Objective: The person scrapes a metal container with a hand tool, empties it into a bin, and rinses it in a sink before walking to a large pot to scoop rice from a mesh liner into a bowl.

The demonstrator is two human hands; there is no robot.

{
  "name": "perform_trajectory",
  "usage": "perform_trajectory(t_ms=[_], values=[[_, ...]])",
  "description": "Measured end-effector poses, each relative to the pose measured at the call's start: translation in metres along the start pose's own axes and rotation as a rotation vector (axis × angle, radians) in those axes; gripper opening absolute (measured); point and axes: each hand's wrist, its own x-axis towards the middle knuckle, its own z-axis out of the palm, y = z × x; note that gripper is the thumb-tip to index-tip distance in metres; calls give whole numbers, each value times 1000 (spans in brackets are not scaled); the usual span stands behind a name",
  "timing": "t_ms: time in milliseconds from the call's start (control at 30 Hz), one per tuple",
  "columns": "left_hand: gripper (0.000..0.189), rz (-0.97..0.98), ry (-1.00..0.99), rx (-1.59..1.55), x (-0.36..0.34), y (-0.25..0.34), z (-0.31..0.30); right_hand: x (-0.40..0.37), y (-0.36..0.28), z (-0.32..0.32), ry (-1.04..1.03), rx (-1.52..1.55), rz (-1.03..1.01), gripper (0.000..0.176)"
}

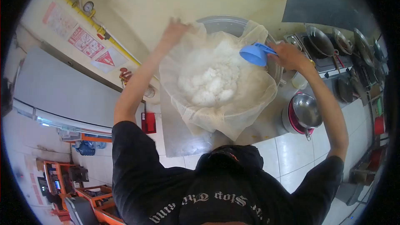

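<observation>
A mound of white cooked rice (212,83) lies in a pale mesh cloth (227,123) that lines a large round metal pot (223,21) and hangs over its rim. My right hand (289,56) is closed round the handle of a blue plastic dipper (254,55), held above the right side of the rice. The dipper's inside is turned from view. My left hand (177,32) is raised by the cloth's far left edge. Motion smears its fingers, so whether they touch the cloth cannot be seen.
The pot stands on a steel table (175,135). To the right are a metal bowl (307,111) nested in other bowls and a stove with a pan (320,41). A yellow gas pipe (112,39) runs along the wall at left, above a grey appliance (71,87).
</observation>
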Motion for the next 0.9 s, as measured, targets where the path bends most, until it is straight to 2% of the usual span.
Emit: perform_trajectory(t_ms=[67, 100, 167, 200, 233, 267, 300, 367, 400, 467, 500, 567, 600, 633, 733, 800, 900], values=[[28, -302, -387, 100, 13, -22, -50, 4, 13, 13, 6, -12, 1, 35], [28, -304, -396, 102, -2, -32, -45, 14, 15, 20, 4, -5, -5, 35], [26, -433, -411, 123, -44, -47, -15, 37, 5, 35, 32, 57, -94, 41], [26, -430, -409, 132, -58, -51, -1, 50, -8, 40, 57, -6, -141, 33], [24, -568, -332, 88, -69, -53, 14, 64, -23, 46, 82, -70, -183, 26], [23, -706, -254, 37, -76, -54, 20, 78, -32, 55, 176, -103, -270, 25], [23, -704, -251, 35, -83, -58, 16, 96, -37, 65, 268, -137, -356, 26], [24, -546, -170, 23, -100, -59, 4, 142, -45, 86, 187, -194, -225, 21], [24, -543, -169, 23, -100, -54, -8, 158, -47, 103, 188, -194, -222, 21], [25, -690, -7, -122, -89, -44, -56, 183, -54, 131, 175, -241, -313, 15], [25, -691, -13, -119, -86, -37, -80, 182, -53, 133, 175, -235, -317, 15], [24, -544, 75, -169, -73, -21, -113, 167, -37, 126, 47, -201, -422, 14], [24, -556, 75, -172, -64, -17, -117, 153, -36, 117, 38, -206, -429, 14], [22, -487, 37, -187, -55, -13, -117, 132, -38, 104, 18, -187, -447, 14], [22, -294, -13, -325, -5, 15, -101, 101, -36, 74, 7, -220, -439, 17], [26, -136, -274, -322, 30, 34, -59, 85, -28, 56, 29, -267, -403, 19], [29, -85, -339, -429, 65, 66, 26, 63, -16, 33, 103, -144, -326, 21]])
